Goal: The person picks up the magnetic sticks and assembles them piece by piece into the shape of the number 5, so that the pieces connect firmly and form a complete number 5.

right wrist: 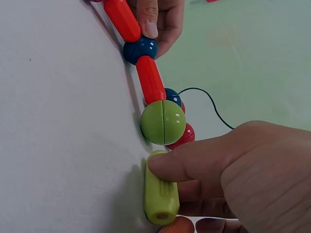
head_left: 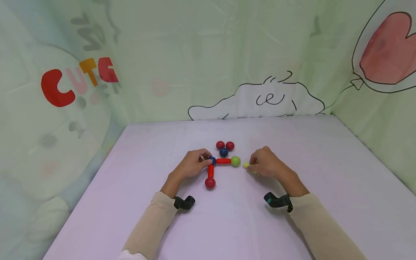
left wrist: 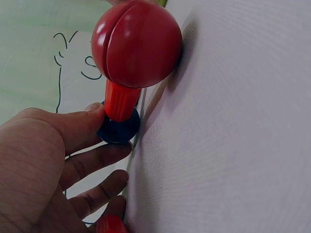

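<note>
My left hand (head_left: 195, 163) pinches a blue ball (head_left: 212, 160) between thumb and fingers. From that ball one red rod (head_left: 223, 161) runs right to a light green ball (head_left: 235, 161). Another red rod (head_left: 211, 171) runs toward me to a dark red ball (head_left: 210, 183), which looks large in the left wrist view. A further red piece (left wrist: 111, 224) shows partly by the lower fingers there. My right hand (head_left: 267, 162) grips a yellow-green rod (right wrist: 161, 191) with thumb and fingers. The rod's front end points at the light green ball, with a small gap between them.
Just beyond the joined pieces lie a loose-looking blue ball (head_left: 223, 152) and two dark red balls, one left (head_left: 220, 145) and one right (head_left: 230, 146). All rest on a pale table (head_left: 227, 224). A printed curtain (head_left: 208, 54) hangs behind its far edge.
</note>
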{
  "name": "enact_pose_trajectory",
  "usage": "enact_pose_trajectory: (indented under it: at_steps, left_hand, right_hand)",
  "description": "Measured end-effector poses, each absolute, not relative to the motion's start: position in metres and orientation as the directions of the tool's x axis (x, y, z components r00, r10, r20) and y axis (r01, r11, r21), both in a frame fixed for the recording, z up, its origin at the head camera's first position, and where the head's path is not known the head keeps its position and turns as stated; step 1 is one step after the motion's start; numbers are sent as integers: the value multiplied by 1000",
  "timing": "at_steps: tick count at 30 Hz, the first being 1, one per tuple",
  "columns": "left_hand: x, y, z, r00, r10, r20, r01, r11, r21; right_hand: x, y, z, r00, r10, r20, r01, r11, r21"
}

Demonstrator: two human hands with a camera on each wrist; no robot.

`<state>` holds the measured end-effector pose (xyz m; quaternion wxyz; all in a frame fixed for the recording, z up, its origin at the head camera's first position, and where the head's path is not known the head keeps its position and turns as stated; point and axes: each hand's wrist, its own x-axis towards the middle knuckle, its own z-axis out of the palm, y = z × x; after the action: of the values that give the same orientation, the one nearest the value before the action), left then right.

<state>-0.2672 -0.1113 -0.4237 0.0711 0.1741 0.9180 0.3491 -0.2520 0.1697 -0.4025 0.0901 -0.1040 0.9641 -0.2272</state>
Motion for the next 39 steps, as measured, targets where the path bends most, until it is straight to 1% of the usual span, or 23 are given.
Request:
enact_pose_trajectory:
  at_steps: [8, 13, 19, 26, 35, 39]
  left_hand:
    - [-268, -111, -423, -929, 369, -13, 265, 693, 670]
    - [-269, -111, -423, -930, 368, -17, 263, 694, 670]
    - [-268, -110, -425, -928, 372, -20, 263, 694, 670]
    - [-268, -110, -426, -930, 368, -16, 263, 693, 671]
    - [-268, -110, -424, -929, 369, -24, 259, 695, 670]
    - [-267, -110, -423, -932, 362, -30, 251, 700, 669]
  right_hand:
    - [-251, 170, -401, -962, -253, -97, -186, 878, -441]
    - [-249, 171, -392, -955, -274, -112, -199, 875, -442]
    - [-244, 167, -383, -949, -283, -136, -185, 854, -487]
    - [-239, 157, -383, -945, -312, -100, -215, 822, -527]
    - [-237, 144, -387, -910, -390, -138, -243, 774, -585]
    - [-234, 137, -389, -899, -416, -139, -264, 766, -586]
